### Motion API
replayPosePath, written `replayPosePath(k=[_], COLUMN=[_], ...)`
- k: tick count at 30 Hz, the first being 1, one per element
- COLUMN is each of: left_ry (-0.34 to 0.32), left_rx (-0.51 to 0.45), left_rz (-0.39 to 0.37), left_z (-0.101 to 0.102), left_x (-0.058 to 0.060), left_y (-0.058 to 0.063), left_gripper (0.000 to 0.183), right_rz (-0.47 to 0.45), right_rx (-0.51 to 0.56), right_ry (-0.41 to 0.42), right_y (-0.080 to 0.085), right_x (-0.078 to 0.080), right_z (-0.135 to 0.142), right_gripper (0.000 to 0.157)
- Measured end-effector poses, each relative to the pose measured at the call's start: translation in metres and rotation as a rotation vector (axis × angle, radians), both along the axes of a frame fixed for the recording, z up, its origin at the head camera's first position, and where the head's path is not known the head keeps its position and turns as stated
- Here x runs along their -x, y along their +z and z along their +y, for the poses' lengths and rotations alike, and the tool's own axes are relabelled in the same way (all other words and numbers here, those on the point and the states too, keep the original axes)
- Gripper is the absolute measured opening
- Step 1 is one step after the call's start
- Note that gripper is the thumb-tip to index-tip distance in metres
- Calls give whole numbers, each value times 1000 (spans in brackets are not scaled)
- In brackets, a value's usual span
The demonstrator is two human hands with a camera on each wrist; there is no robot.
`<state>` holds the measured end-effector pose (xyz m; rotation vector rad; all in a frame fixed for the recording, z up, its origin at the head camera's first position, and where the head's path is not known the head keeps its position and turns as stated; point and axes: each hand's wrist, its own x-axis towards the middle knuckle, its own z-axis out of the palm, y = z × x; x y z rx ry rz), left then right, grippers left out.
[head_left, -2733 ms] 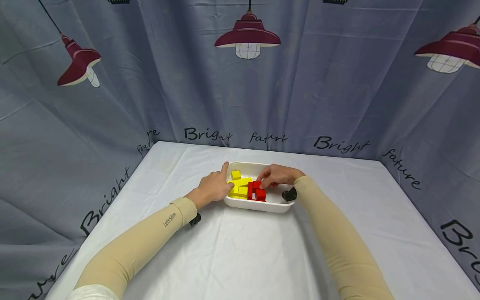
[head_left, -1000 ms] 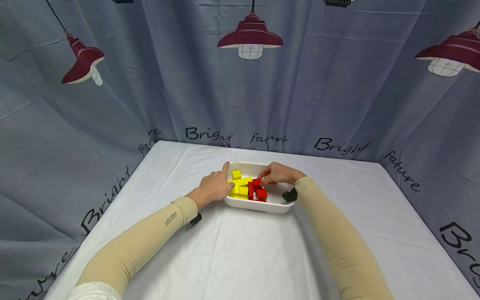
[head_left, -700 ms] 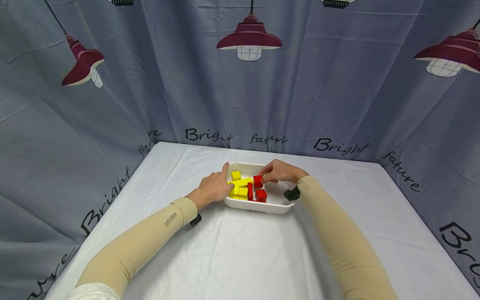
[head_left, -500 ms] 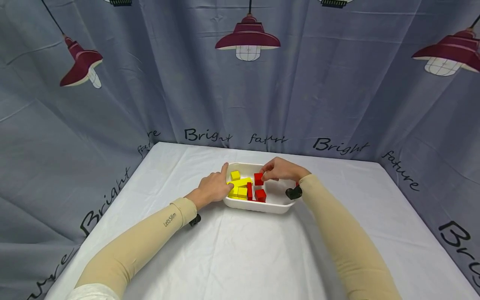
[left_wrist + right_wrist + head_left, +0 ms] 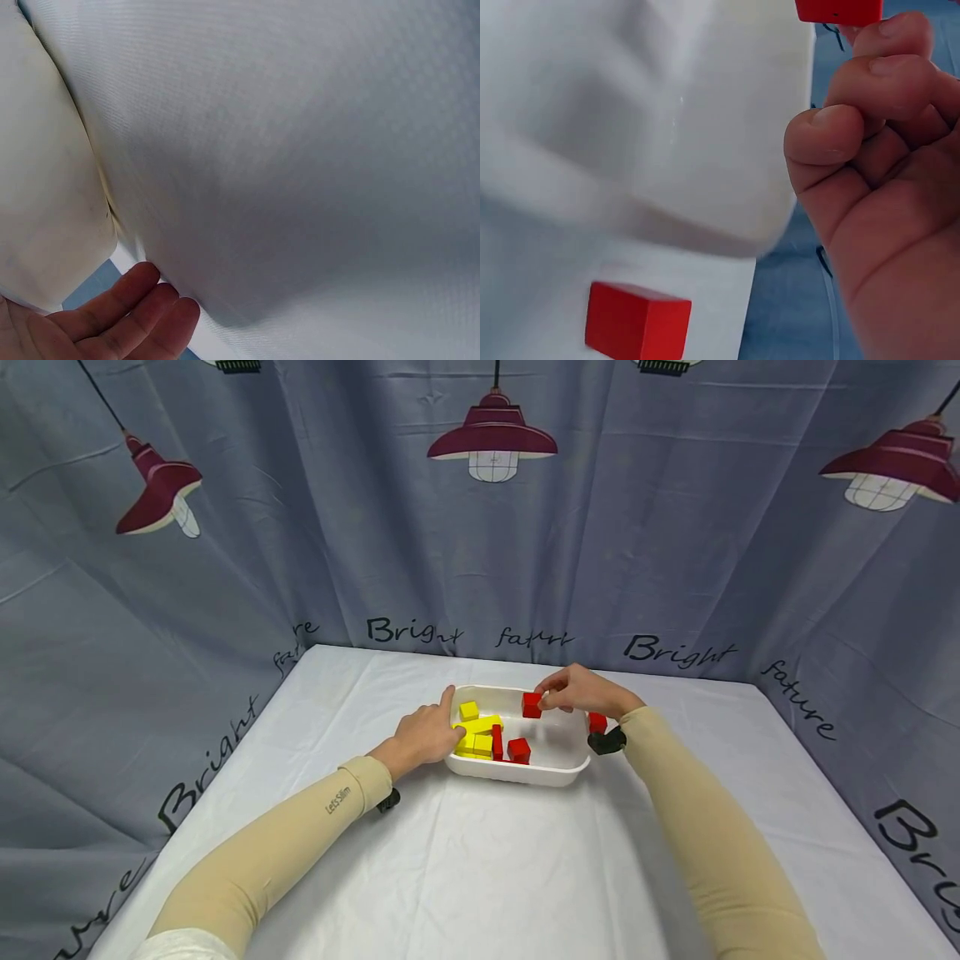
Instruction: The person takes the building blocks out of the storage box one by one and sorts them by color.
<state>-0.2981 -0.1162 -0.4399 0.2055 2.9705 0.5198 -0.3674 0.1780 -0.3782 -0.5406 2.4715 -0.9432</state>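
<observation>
A white tray (image 5: 551, 775) holds several yellow blocks (image 5: 482, 725) at its left end. A thin red block (image 5: 497, 743) and a red cube (image 5: 519, 751) stand near its front middle. My left hand (image 5: 423, 735) holds the tray's left end, thumb over the rim and index finger stretched along the edge. In the left wrist view the other fingers (image 5: 131, 315) lie beside the tray wall. My right hand (image 5: 581, 691) pinches another red cube (image 5: 532, 705) over the tray's back right part. The right wrist view shows only this cube's lower edge.
Right of the tray, a red block (image 5: 597, 722) rests on the white tablecloth (image 5: 495, 860), partly hidden by the black wrist camera (image 5: 607, 742). Grey-blue curtains (image 5: 390, 527) with printed lamps and writing stand behind and beside the table.
My right hand has lifted the red cube away from the other red blocks, moving right and back. The red block beside the tray has come into view. The left hand stays put.
</observation>
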Motion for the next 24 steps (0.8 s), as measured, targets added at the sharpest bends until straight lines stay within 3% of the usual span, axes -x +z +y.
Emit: replayPosePath(k=[12,24], left_ry=[-2,1], left_rx=[0,-1], left_rz=[7,1], left_z=[-1,-1], left_x=[0,0], left_y=[-1,1], left_gripper=[82,83], right_rz=[12,35], right_rx=[95,41], right_ry=[-126,-207], right_y=[5,6], right_x=[1,-1], right_z=[35,76], right_gripper=[39,46])
